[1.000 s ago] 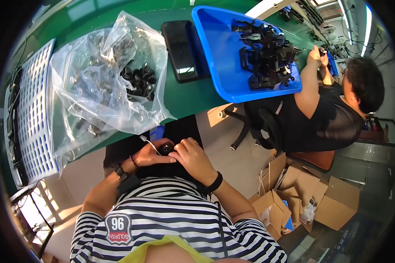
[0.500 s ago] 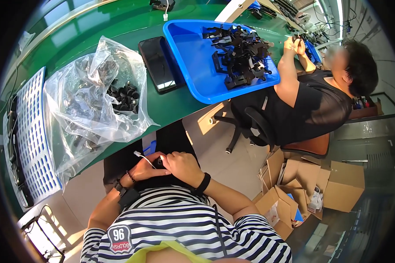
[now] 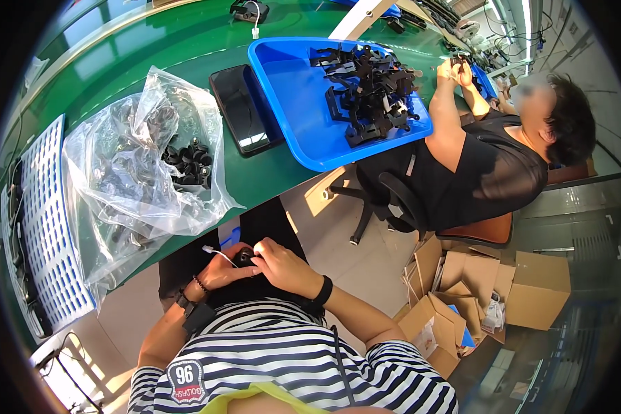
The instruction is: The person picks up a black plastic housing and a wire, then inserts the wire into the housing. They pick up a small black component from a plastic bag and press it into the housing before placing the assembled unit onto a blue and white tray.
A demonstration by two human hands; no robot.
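Over my lap, below the table edge, my left hand [image 3: 221, 270] is closed around a small rounded black part [image 3: 243, 257]. A white cable with a white plug [image 3: 209, 249] runs from beside this part and sticks out past the left hand. My right hand [image 3: 283, 265] meets it from the other side, thumb and fingers pinched at the part's edge. Whether the right fingers hold a further small piece is hidden. On the table ahead lies a clear plastic bag [image 3: 141, 172] with small black knob-like pieces [image 3: 190, 162] in it.
A blue tray [image 3: 290, 117] heaped with black brackets [image 3: 372, 96] stands beside a dark phone-like slab [image 3: 245, 110]. At far left lies a white perforated panel [image 3: 48, 228]. A co-worker [image 3: 490, 165] sits at right, near open cardboard boxes [image 3: 538, 290].
My right hand's fingers have shifted on the black part, and more of its rounded top now shows. The table things sit slightly lower and further left in the picture.
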